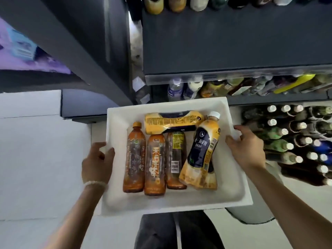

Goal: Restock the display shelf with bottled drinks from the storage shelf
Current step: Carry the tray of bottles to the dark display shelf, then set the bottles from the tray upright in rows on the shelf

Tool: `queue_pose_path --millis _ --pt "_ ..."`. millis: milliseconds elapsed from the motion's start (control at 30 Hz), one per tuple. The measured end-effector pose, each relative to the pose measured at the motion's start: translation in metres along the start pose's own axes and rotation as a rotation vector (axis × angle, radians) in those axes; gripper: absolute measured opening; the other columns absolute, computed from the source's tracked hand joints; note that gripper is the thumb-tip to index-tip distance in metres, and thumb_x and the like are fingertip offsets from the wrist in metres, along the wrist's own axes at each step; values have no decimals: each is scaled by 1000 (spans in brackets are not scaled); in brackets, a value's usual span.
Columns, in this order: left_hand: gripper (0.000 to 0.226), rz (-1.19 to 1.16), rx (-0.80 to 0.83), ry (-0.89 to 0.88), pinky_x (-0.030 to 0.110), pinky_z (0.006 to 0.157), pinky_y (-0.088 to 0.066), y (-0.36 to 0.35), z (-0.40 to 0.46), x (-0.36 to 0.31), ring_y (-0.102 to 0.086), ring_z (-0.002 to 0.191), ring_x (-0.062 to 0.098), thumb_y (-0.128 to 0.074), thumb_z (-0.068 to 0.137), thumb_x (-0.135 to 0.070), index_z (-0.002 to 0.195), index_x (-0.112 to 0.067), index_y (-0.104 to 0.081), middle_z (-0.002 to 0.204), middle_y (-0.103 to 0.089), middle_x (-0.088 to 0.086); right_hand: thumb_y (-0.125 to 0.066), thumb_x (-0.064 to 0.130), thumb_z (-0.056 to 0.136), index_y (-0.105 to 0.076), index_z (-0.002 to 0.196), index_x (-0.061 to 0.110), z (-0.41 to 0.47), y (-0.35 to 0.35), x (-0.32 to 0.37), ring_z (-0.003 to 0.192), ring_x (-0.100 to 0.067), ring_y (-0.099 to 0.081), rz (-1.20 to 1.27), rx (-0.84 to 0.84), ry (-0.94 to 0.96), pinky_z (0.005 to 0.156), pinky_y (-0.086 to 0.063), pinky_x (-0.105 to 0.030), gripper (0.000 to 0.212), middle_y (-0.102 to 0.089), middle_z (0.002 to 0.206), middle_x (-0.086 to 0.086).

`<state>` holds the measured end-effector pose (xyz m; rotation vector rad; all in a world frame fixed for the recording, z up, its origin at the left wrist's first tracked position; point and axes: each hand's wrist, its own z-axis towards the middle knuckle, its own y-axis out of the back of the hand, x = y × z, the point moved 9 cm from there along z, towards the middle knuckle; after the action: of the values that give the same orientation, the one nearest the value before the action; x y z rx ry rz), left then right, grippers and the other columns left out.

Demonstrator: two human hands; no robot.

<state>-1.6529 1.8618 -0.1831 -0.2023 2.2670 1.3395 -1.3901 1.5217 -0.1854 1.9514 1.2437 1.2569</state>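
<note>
Between the two forearms, at the centre of the view, a white rectangular foam tray (231, 193) is being carried level in front of the dark metal display shelf (224, 42), which is rising at twelve o'clock. This tray is looking light and stiff but brittle, so a firm hold on its two long side walls is suiting it better than any pinch at a corner; loaded, it is probably getting heavy enough to flex.

At nine o'clock of the tray, the left hand (96, 161) is gripping the left wall, thumb curling over the rim and fingers going underneath. At three o'clock, the right hand (247, 146) is gripping the right wall the same way, fingertips hooking over the edge.

Inside the tray, five bottles are lying loose:
- a yellow-and-navy plastic milk-tea bottle with a white cap (203, 151), leaning at four o'clock, nearest the right hand;
- a second yellow-and-navy bottle (172, 123), lying crosswise at twelve o'clock;
- three amber plastic tea bottles, left (134, 159), middle (155, 164) and right (175, 159), lying side by side towards seven o'clock.

They are looking full, smooth and likely to roll, so tilting is risky; each is best taken round its waist.

Rows of capped bottles (287, 133) are standing at three o'clock.
</note>
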Motion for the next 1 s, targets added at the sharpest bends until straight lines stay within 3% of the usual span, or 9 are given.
queue_pose_path --millis 200,367,567,667,800,900,1000 --pt "31 95 13 -84 35 72 -40 -92 78 48 -52 72 27 -60 90 -20 116 -5 -54 81 -59 11 -57 34 86 -52 125 24 61 -122 -53 95 -37 -59 -31 27 -30 74 -48 -38 40 -68 99 -14" --pt "24 167 2 -96 36 64 -36 -174 131 109 -53 66 34 -63 88 -19 107 -11 -52 63 -56 13 -52 35 89 -50 125 27 104 -208 -97 94 -35 -60 -105 19 -64 72 -50 -37 37 -69 99 -9" --pt "25 206 -7 -109 42 73 -47 -234 159 157 -60 79 38 -62 89 -28 110 -19 -52 77 -63 15 -51 35 89 -49 128 27 131 -270 -129 95 -36 -60 -156 58 -59 73 -50 -38 39 -69 98 -11" --pt "27 278 -6 -87 46 78 -48 -242 160 167 -61 90 42 -58 90 -29 114 -21 -49 88 -67 17 -48 31 91 -46 130 24 129 -281 -134 96 -37 -59 -197 71 -24 69 -45 -36 40 -68 100 -15" --pt "45 468 141 -35 47 86 -46 -240 151 162 -57 106 42 -52 91 -32 133 -23 -39 114 -63 18 -40 30 95 -30 141 22 113 -277 -114 111 -37 -52 -346 192 14 70 -39 -35 48 -50 129 -15" --pt "51 595 233 -42 48 92 -45 -224 127 143 -53 115 38 -48 90 -38 138 -25 -36 131 -51 15 -44 31 94 -26 142 21 86 -255 -71 114 -31 -49 -480 217 191 73 -46 -39 52 -39 132 -10" --pt "46 671 273 -132 45 87 -45 -197 84 99 -51 116 35 -45 92 -38 136 -24 -42 132 -50 12 -44 32 94 -30 139 18 46 -220 -18 114 -28 -48 -570 238 389 85 -47 -40 50 -40 132 -10"
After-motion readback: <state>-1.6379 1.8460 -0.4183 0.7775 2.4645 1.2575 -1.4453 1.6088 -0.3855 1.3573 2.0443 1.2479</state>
